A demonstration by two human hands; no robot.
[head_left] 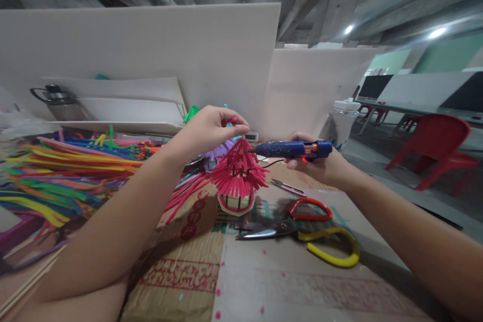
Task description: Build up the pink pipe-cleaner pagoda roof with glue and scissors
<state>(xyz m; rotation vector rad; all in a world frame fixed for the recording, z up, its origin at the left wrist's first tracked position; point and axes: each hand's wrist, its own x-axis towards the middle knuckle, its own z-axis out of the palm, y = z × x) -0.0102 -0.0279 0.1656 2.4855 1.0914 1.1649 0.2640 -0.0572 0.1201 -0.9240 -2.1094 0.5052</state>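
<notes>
Partly behind glue gun (294,149): right fingers (295,164)

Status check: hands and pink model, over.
Left hand at top of pink model. Right hand gripping blue glue gun, nozzle at model. Scissors in front.

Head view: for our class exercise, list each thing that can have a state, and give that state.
Left hand: fingers pinched at the pink model's tip
Right hand: closed around the glue gun
Glue gun: held, nozzle at the roof, red glow showing
Pink model: upright
Scissors: lying down, handles spread; blade gap unclear
Dark-capped bottle: cap on
Red chair: upright
Ceiling lights: lit
</notes>
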